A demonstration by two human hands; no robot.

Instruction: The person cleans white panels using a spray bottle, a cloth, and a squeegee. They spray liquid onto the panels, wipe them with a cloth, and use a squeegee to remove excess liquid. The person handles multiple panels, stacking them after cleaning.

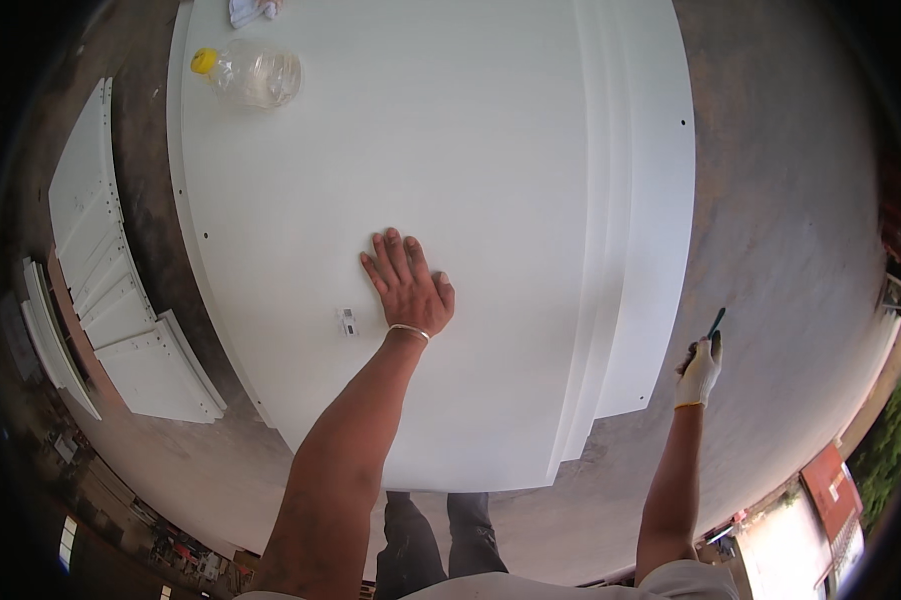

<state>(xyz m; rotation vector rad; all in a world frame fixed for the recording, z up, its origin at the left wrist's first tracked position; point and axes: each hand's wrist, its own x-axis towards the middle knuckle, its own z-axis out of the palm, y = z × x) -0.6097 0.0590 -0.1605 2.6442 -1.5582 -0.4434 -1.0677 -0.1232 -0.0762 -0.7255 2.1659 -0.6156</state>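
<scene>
Soft, diffuse light falls on the white panels (471,150), which look bright and slightly cool, with only faint shadows; the floor (801,200) reads duller. At lower right a patch of ground (783,540) glares nearly white, while the lower left is murky. Fisheye distortion bows straight edges, and the rim fades to black, softening small details there

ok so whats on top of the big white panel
On the white panel rest the bare left hand, a small label, a clear yellow-capped bottle and something white, cut off by the picture's top edge. Whatever is under the hand is covered.
</scene>
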